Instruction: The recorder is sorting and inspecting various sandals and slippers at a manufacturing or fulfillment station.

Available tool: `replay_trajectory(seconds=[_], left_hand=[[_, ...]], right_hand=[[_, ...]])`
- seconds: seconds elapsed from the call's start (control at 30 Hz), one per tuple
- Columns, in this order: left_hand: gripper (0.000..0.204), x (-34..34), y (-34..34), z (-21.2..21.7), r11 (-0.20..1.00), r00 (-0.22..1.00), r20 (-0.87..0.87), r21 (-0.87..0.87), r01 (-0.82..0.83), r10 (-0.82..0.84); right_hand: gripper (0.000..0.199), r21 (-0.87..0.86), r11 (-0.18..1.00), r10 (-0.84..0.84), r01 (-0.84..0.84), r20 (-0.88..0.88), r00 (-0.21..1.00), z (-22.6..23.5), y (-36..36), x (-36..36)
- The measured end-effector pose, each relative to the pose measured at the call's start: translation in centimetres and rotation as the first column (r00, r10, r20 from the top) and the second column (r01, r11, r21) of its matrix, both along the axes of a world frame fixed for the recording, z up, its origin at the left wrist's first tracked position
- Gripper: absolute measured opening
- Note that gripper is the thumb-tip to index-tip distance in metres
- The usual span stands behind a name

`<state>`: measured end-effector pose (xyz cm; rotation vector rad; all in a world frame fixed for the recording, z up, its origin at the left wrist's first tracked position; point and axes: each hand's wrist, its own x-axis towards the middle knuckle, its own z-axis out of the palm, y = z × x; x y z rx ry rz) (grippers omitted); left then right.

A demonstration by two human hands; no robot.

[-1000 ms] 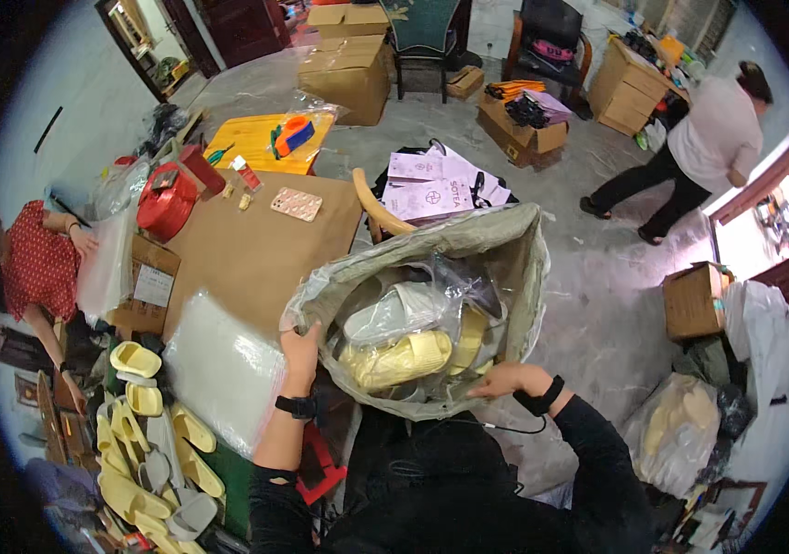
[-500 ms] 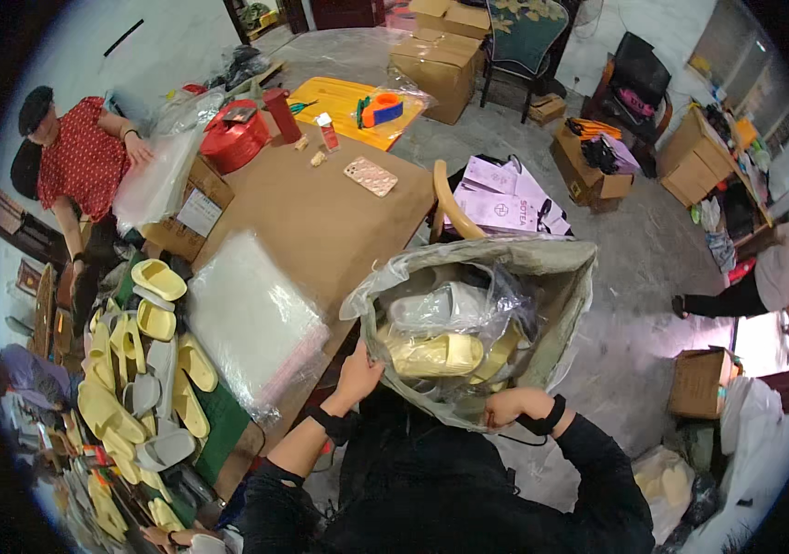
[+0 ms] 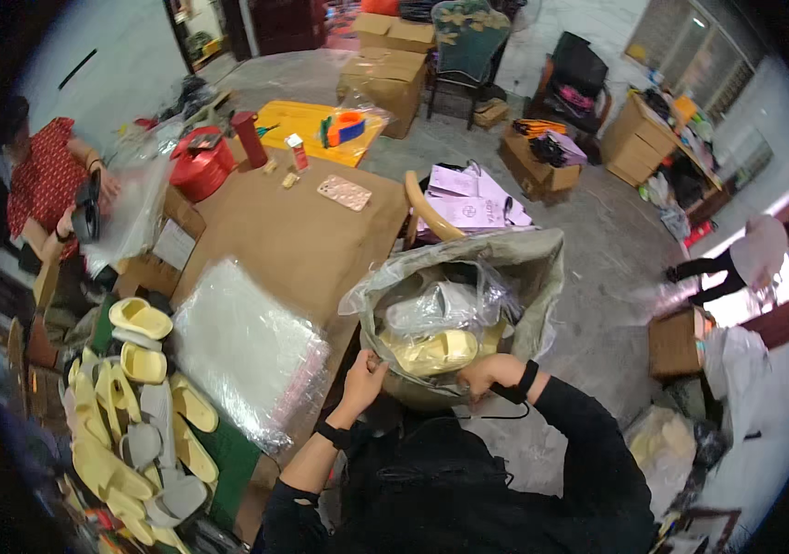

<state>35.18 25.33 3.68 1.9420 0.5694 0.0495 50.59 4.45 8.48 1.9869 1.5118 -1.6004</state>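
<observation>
In front of me a large grey-green woven sack (image 3: 545, 282) gapes open, with a pale plastic liner at its edge. Inside lie plastic-wrapped slippers: a yellow slipper (image 3: 445, 351) and, behind it, a light grey slipper (image 3: 436, 307). My left hand (image 3: 364, 382) is closed on the near left part of the sack's rim. At the near right rim, my right hand (image 3: 492, 373) has its fingers curled around the sack's edge. Left of the sack, a stack of clear plastic bags (image 3: 238, 346) rests on the table.
The brown table (image 3: 274, 226) carries a phone (image 3: 345, 192) and a red twine roll (image 3: 203, 166). Yellow and grey slippers (image 3: 104, 443) crowd the green surface at lower left. A curved wooden chair back (image 3: 427, 208) stands behind the sack. A co-worker (image 3: 39, 180) works at far left.
My view has turned to the right. Both hands stay on the sack's rim, the right one now closer to the left. The co-worker's hands now hold a black slipper.
</observation>
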Motion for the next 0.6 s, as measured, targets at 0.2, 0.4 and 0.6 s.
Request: replay_trajectory(seconds=[0.2,0.4,0.6], left_hand=[[0.026,-2.2,1.9,0.9,0.908,0.955,-0.026,-0.318,0.271,-0.295],[0.020,-5.4,6.1,-0.1,0.893,0.951,0.000,-0.346,0.289,-0.308],[0.020,-8.0,7.9,-0.2,0.910,0.930,-0.001,-0.206,0.360,-0.368]], right_hand=[[0.019,0.367,0.840,-0.482,0.399,0.171,0.859,-7.2,-9.0,-3.1],[0.023,0.267,0.888,-0.459,0.374,0.540,0.705,-4.9,-7.8,-6.0],[0.020,0.290,0.855,-0.513,0.430,0.598,0.617,-5.5,-8.5,-7.1]])
